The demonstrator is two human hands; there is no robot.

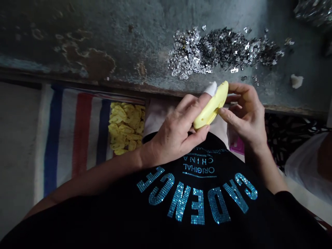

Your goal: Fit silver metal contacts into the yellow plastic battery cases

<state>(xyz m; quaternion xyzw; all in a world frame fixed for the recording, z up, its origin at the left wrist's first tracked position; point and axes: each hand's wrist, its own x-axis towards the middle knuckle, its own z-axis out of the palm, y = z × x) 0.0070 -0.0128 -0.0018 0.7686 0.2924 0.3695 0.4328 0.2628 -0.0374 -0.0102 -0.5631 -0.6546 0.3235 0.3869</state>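
A pale yellow, elongated plastic shell (211, 107) with small holes and a recess in its side is held tilted just in front of the bench edge. My left hand (178, 128) grips it from the left, thumb below and fingers over the far side; one fingertip wears a white covering (211, 89). On the right, my right hand (246, 114) has its thumb pressed at the shell's recessed side and its fingers curled behind that edge. Whether a small part sits under that thumb is hidden. Beyond both hands, small shiny metal clips (223, 48) lie heaped on the bench.
The worn metal bench (145, 34) spans the far side. A white scrap (296, 81) and another shiny metal pile (315, 12) lie to the right. At left, a striped woven sack (83, 131) stands beside many yellow shells (127, 126). Another person's pale clothing (306, 162) shows at right.
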